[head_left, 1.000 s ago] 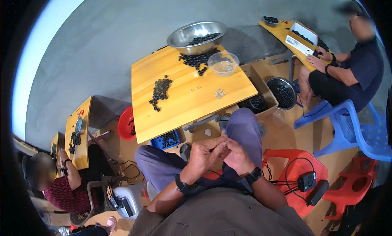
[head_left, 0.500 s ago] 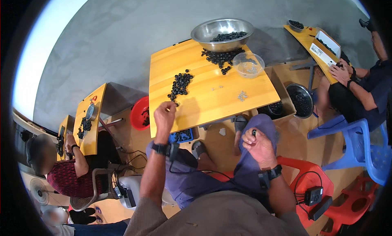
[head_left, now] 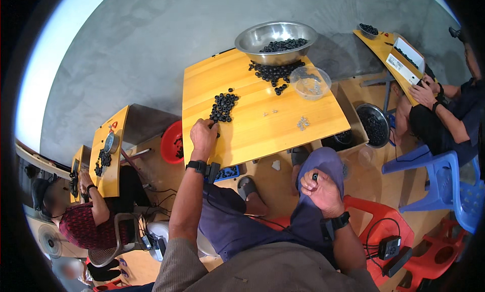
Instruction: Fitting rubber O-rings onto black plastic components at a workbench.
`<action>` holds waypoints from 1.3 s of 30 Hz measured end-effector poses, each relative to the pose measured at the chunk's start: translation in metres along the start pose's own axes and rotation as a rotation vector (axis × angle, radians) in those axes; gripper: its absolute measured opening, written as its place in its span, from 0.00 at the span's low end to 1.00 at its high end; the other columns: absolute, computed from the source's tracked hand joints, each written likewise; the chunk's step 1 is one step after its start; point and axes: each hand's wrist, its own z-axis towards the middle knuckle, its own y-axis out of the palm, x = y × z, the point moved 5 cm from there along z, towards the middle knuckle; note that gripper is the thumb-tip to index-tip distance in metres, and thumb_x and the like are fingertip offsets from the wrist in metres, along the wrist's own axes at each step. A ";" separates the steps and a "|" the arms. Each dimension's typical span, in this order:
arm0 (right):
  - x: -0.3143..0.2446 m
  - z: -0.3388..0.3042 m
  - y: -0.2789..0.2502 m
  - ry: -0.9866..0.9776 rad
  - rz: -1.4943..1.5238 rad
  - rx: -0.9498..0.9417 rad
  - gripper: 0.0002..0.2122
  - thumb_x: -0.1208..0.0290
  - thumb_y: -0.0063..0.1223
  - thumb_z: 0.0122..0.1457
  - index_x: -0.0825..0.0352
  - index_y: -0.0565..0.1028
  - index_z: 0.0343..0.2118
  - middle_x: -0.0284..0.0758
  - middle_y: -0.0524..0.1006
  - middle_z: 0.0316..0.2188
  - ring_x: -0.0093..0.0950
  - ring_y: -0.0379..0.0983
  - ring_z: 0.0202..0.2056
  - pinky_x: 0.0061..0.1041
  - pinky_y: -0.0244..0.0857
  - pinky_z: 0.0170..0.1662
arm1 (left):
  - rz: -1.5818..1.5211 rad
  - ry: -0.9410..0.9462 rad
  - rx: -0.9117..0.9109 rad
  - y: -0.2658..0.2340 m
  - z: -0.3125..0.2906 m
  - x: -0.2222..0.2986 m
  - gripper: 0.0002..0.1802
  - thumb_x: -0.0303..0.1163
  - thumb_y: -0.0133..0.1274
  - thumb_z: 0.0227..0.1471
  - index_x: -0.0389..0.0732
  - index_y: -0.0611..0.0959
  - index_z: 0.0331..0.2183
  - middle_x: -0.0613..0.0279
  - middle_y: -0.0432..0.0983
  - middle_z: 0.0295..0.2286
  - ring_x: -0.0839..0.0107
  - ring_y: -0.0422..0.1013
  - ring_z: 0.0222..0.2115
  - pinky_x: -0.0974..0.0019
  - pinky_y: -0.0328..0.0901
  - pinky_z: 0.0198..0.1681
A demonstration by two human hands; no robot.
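Observation:
On the yellow wooden table (head_left: 242,110), my left hand (head_left: 203,139) rests at the near end of a small pile of black ring-shaped parts (head_left: 223,108). Its fingers are bent together at the closest parts; what lies between the tips is hidden. Over my right thigh, my right hand (head_left: 323,193) is closed around a small black cylindrical part (head_left: 315,176), one end of which shows between thumb and finger. Small silvery pieces (head_left: 303,123) lie in a cluster at the table's right, with a few more (head_left: 270,112) left of them.
A steel basin (head_left: 275,41) of black parts stands at the back, above a larger heap (head_left: 275,73). Beside it is a clear plastic bowl (head_left: 310,83). Co-workers sit at tables on both sides. A red basin (head_left: 172,142) and blue tray (head_left: 227,172) are below the table.
My left hand has moved slightly left and farther in, its fingers now against the pile's near end. My right hand has turned a little, still holding the black part.

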 end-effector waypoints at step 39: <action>0.047 -0.017 0.031 0.031 -0.041 0.087 0.11 0.67 0.52 0.68 0.66 0.77 0.48 0.32 0.80 0.43 0.24 0.77 0.45 0.28 0.70 0.50 | -0.536 0.517 -0.479 -0.097 -0.174 0.214 0.10 0.23 0.65 0.47 0.36 0.85 0.35 0.59 0.76 0.24 0.71 0.74 0.22 0.69 0.67 0.25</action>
